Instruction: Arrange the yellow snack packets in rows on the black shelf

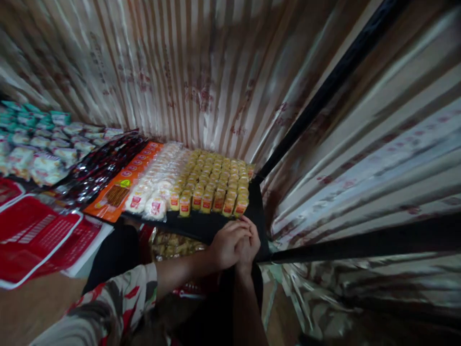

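Observation:
My left hand and my right hand are clasped together over the front edge of a black table. The left fingers fold across the right hand, and no object shows in either one. Just beyond the fingertips stand tight rows of small yellow packs with red and orange labels. Left of these lie rows of clear-wrapped white packs. Whatever may be between my palms is hidden.
An orange packet, dark shiny packets and white and green bags line the table leftward. Red bags sit at lower left, wrapped items below the edge. Striped plastic sheeting and a dark pole bound the space.

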The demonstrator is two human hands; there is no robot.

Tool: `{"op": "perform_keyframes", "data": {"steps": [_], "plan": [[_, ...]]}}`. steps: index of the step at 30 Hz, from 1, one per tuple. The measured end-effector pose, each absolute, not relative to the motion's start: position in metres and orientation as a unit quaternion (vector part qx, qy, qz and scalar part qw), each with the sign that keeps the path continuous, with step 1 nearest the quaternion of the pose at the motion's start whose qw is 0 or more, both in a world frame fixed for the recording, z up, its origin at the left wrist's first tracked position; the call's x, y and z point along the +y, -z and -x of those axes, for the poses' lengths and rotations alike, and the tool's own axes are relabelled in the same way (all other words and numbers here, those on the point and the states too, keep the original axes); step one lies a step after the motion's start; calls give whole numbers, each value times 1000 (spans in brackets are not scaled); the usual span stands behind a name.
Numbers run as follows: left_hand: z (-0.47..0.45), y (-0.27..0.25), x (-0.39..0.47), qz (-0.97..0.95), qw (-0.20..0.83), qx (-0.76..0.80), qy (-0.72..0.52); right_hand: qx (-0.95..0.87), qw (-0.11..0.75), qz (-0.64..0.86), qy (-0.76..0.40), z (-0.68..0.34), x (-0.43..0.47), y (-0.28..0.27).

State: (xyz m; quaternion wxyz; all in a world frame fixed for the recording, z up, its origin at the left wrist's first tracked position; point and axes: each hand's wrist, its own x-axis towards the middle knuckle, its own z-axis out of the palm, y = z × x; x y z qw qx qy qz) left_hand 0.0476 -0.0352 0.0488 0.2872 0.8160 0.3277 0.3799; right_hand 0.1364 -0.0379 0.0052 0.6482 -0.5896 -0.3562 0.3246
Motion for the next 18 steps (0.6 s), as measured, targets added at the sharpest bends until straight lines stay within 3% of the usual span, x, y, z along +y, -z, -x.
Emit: {"op": "perform_keyframes", "data": {"steps": [11,15,18], "plan": [[75,3,-127,-698,353,496,-378,-582,376,615,-377,-41,-111,40],[90,47,-110,-596,416,634,-263,-570,227,641,-461,-18,-92,68],[99,81,-93,-496,440,731,-161,-555,200,642,-489,-6,-83,94]]}}
